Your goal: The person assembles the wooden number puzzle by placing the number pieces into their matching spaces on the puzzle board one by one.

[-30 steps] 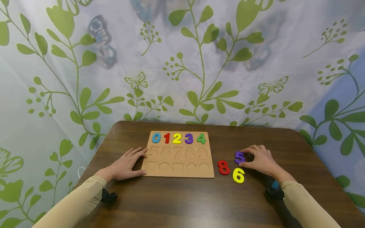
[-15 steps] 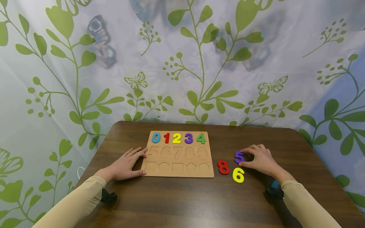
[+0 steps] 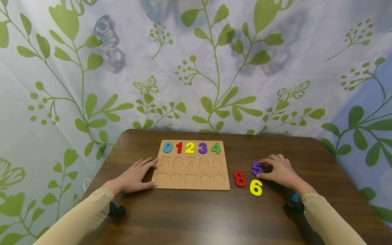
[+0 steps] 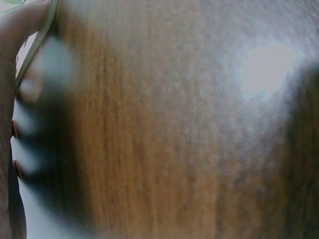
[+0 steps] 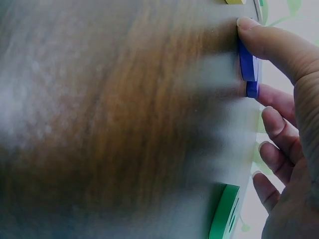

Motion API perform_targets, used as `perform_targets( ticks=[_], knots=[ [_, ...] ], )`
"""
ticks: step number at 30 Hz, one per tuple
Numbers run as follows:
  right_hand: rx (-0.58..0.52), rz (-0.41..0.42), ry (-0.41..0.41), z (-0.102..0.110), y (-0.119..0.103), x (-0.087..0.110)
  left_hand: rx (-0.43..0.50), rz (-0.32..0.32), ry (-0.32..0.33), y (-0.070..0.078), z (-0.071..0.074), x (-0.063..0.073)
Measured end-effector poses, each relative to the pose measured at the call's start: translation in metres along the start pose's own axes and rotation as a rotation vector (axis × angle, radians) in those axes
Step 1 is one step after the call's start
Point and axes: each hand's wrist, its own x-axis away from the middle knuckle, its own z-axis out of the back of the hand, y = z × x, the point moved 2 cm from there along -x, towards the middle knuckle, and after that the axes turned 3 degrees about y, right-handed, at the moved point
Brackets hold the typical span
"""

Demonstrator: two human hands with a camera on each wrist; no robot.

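On the table lies a wooden number puzzle board (image 3: 191,172) with recessed slots. My left hand (image 3: 133,177) rests at its left edge, fingers extended onto the rim and thumb at the near corner. At right, my right hand (image 3: 281,172) pinches a purple number 5 (image 3: 257,168) between thumb and forefinger. In the right wrist view the thumb (image 5: 271,45) presses one side of the purple 5 (image 5: 247,62), with the other fingers loosely bent. A red number 8 (image 3: 240,179) and a yellow number 6 (image 3: 256,188) lie between that hand and the board.
Numbers 0 to 4 fill the board's back row, such as the green 4 (image 3: 215,148); the slots in the other two rows show bare wood. A green piece (image 5: 225,211) lies beside the right hand. A leaf-patterned curtain (image 3: 196,68) hangs behind the brown table (image 3: 190,217).
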Motion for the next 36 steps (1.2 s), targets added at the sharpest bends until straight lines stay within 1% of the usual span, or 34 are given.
perform_targets(
  ticks=[7,12,21,27,36],
  knots=[
    [0.013,0.018,0.017,-0.001,-0.004,-0.001,-0.005,-0.007,0.004,0.001,0.002,-0.001],
    [0.005,0.008,0.031,0.001,-0.008,-0.002,-0.007,-0.010,0.007,0.001,0.001,-0.001],
    [-0.014,0.048,0.081,0.009,-0.023,-0.012,-0.005,-0.010,0.006,0.001,0.002,-0.001],
    [-0.020,0.093,0.093,0.009,-0.045,-0.024,-0.007,-0.007,0.005,0.002,0.002,0.000],
    [-0.026,0.184,0.081,0.005,-0.091,-0.050,-0.004,-0.002,0.008,0.002,0.001,0.001]
  ],
)
